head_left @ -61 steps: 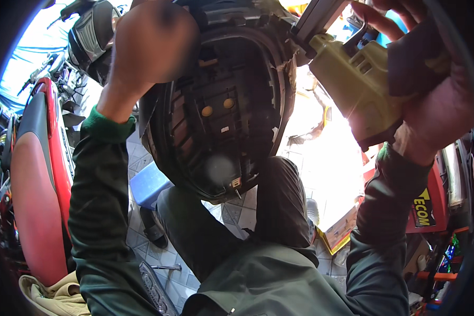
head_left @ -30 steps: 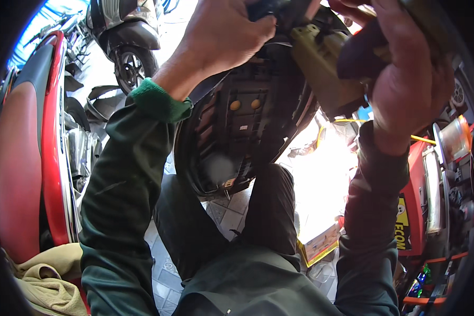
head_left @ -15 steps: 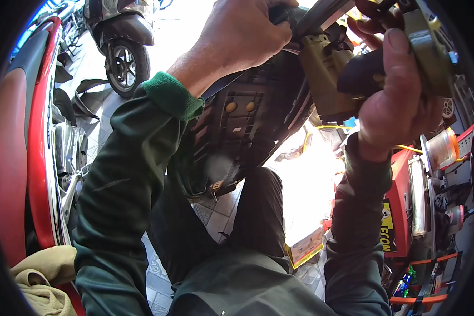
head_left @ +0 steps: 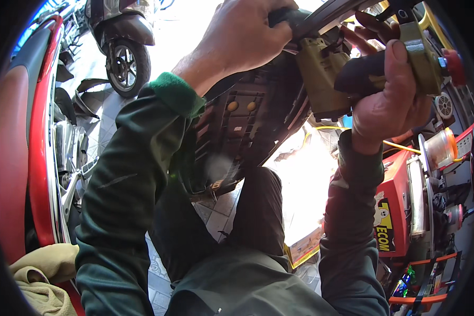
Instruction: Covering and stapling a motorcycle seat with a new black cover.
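My right hand [head_left: 387, 102] is wrapped around the black-gripped handle of an olive pneumatic stapler [head_left: 321, 79]. A red coupling sits at the stapler's back end, and its metal magazine rail slants across the top of the view. The stapler's nose is close to the far edge of a scooter seat [head_left: 231, 137], which lies underside up against my legs, its dark plastic base showing two yellowish round pads. My left hand [head_left: 242, 39] is closed on black material at that edge, beside the nose. Whether the nose touches the seat is hidden.
A parked scooter [head_left: 124, 58] stands at the far left. A red scooter body [head_left: 42, 137] fills the left side, with a beige cloth [head_left: 45, 279] by it. To the right are a red box [head_left: 397, 205], a clear jar [head_left: 441, 147] and a yellow hose [head_left: 403, 147].
The stapler's back end has swung slightly left and down with my right hand, and its red coupling has come into sight. My left hand has barely moved.
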Available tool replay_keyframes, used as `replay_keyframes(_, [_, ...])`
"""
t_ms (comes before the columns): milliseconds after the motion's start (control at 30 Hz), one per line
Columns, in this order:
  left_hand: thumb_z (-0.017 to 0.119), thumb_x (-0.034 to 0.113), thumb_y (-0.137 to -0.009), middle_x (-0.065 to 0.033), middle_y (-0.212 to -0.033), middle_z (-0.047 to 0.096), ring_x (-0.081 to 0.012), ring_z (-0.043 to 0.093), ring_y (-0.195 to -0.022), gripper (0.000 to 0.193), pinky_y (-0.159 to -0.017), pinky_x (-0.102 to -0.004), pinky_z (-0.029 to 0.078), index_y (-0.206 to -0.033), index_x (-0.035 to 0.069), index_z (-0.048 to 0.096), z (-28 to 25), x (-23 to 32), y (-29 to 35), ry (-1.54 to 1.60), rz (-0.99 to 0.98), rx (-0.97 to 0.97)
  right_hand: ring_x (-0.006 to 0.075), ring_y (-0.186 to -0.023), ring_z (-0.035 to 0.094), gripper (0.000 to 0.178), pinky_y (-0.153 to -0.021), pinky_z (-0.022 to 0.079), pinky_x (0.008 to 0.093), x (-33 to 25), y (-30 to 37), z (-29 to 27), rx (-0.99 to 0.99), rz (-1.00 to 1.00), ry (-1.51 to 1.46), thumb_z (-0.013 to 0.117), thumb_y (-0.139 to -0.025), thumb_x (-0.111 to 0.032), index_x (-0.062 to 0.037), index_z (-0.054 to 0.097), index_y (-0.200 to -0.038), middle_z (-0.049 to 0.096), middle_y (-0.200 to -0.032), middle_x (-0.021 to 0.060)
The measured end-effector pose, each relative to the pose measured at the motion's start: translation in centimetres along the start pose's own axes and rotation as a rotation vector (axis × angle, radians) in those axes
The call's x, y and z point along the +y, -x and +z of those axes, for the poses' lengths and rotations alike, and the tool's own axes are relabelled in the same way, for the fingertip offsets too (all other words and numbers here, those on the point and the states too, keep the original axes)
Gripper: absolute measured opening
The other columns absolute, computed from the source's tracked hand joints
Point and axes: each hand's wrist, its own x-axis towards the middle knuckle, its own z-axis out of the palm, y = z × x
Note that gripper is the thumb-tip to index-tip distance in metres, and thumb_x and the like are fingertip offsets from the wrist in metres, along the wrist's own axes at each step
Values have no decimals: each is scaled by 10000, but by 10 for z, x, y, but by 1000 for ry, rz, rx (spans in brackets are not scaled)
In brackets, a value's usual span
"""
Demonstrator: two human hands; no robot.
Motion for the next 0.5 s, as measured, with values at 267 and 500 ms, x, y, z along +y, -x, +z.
replay_keyframes(267, [616, 136, -890, -263, -905, 689, -443, 676, -739, 324, -721, -479, 551, -1170, -17, 668, -11, 4, -26, -443, 306, -50, 225, -961, 684, 412, -845, 549, 371, -28, -22, -124, -2, 439, -408, 591, -987, -212, 95, 611, -1262, 707, -1066, 191])
replay_keyframes(500, [653, 152, -923, -143, -890, 704, -259, 668, -774, 246, -727, -429, 532, -1071, -42, 689, -35, -2, -52, -231, -127, -396, 199, -796, 657, 394, -715, 542, 325, -1, 82, -243, -115, 928, -28, 577, -1009, -220, 12, 571, -1327, 688, -950, 138])
